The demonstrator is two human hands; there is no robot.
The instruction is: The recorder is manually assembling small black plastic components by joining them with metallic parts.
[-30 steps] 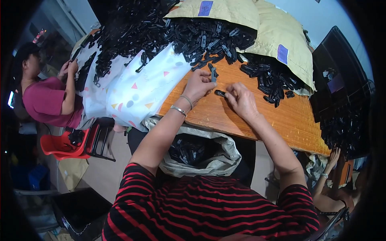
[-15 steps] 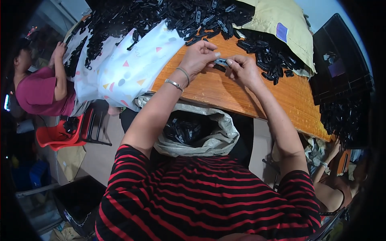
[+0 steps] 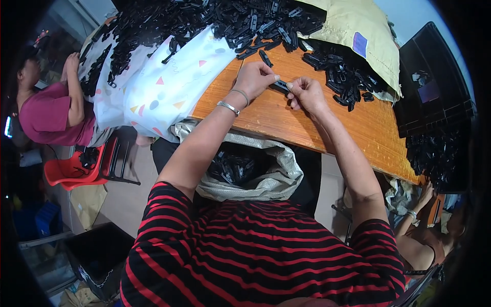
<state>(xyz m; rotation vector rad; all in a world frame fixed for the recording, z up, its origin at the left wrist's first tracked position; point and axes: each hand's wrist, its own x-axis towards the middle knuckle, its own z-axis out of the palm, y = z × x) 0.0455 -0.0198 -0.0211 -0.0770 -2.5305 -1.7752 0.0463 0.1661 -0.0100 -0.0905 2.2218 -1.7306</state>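
Head view, 12 o'clock at the picture's top: the left hand (image 3: 253, 80) and the right hand (image 3: 309, 95) are clamping one black plastic part (image 3: 279, 86) between them, above the wooden table (image 3: 255, 118). Left thumb and fingers are closing on one end; right thumb and fingers are pinching the other. The part's long axis is running from about 10 to 4 o'clock, nearly along the line joining the hands, so neither hand is lying nearer. A loose black piece (image 3: 265, 58) is lying apart at 11 o'clock from the held part, nearer the left hand, its axis pointing 11 to 5. A heap of black pieces (image 3: 348, 79) is spreading at 3 o'clock. An open woven sack (image 3: 289, 176) is sitting toward 6 o'clock, below the table edge.
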